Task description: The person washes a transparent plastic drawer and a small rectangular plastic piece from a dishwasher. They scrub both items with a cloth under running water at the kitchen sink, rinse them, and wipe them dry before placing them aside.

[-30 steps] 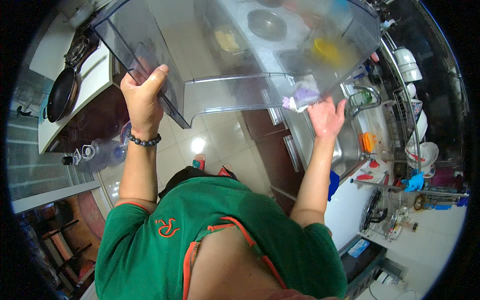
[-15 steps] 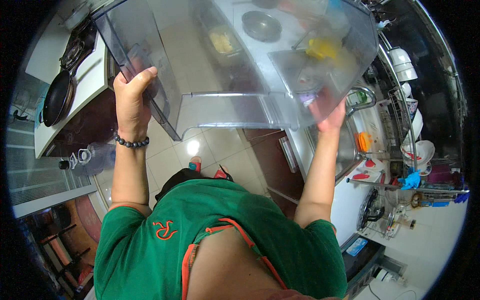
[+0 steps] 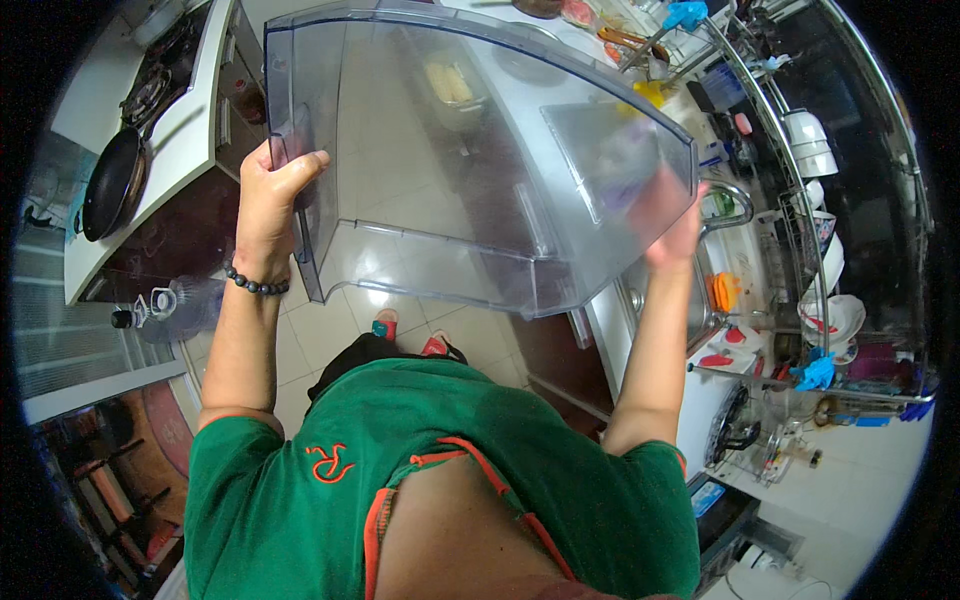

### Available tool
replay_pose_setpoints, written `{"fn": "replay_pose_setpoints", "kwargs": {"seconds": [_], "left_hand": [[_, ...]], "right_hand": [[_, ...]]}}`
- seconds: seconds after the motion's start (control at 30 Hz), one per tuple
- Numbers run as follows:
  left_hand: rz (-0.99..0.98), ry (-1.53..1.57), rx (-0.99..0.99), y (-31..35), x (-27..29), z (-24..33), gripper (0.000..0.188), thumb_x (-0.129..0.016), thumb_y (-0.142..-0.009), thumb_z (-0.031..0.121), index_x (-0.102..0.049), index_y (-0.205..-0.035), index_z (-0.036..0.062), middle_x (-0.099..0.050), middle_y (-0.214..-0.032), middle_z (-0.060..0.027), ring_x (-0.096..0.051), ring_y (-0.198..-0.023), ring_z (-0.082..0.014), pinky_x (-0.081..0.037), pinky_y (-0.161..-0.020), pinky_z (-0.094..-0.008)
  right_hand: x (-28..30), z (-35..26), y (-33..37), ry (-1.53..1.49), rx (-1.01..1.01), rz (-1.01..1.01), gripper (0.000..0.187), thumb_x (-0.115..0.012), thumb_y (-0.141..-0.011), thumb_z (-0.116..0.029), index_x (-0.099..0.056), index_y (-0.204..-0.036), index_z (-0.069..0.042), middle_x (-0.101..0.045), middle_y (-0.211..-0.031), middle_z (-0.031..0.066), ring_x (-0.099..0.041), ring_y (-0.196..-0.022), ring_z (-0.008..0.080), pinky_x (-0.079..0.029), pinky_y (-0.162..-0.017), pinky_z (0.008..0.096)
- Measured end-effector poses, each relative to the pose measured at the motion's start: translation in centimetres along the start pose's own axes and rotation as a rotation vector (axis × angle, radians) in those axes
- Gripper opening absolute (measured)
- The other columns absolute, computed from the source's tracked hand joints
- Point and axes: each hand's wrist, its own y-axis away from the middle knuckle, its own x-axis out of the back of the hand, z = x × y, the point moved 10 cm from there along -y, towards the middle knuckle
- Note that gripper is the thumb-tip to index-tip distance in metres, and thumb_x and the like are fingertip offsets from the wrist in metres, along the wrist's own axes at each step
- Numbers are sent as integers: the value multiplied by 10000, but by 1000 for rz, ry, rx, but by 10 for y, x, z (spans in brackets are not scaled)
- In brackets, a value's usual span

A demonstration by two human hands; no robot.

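Observation:
A large clear plastic drawer (image 3: pixel 430 190), with a slightly smoky tint and a cut-out rim, is held up before me between both hands. My left hand (image 3: pixel 268 205), with a dark bead bracelet at its wrist, is closed round the drawer's left edge, thumb on the inner side. On the opposite side my right hand (image 3: pixel 680 235) supports the drawer's right end; its fingers lie behind the plastic and show only blurred through it. Through the clear wall I see a container of pale yellow food (image 3: pixel 448 84) and a white counter.
A sink (image 3: pixel 700 285) with a curved faucet (image 3: pixel 735 208) is at the right, near an orange cloth (image 3: pixel 727 292). Beyond it stands a wire dish rack with white bowls (image 3: pixel 808 140). A frying pan (image 3: pixel 112 185) rests at the left, above a big clear bottle (image 3: pixel 190 308) on the floor.
The drawer has tilted and turned, its right end coming lower and its left rim shifting right. Both hands keep hold; the right hand has moved slightly right.

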Motion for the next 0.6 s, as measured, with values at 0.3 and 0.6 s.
{"fn": "replay_pose_setpoints", "kwargs": {"seconds": [0.3,0.6], "left_hand": [[-40,3,132,-7,4,-29,99,-634,-695,118,-570,-742,58,-519,-684,45,-443,-608,-41,-344,-568,-198],[-50,-114,74,6,-9,-22,125,-652,-676,85,-549,-732,41,-477,-659,61,-402,-587,-33,-316,-526,-188]], "right_hand": [[8,-2,-2,-65,-84,-45,656,-347,-853,-598,-471,-1170,-37,-540,-1044,91,-491,-985,225,-383,-862,330],[-64,-36,-3,940,63,-208,810,-212,-867,-621,-410,-1259,59,-372,-1340,180,-301,-1273,268,-174,-1065,369]]}}
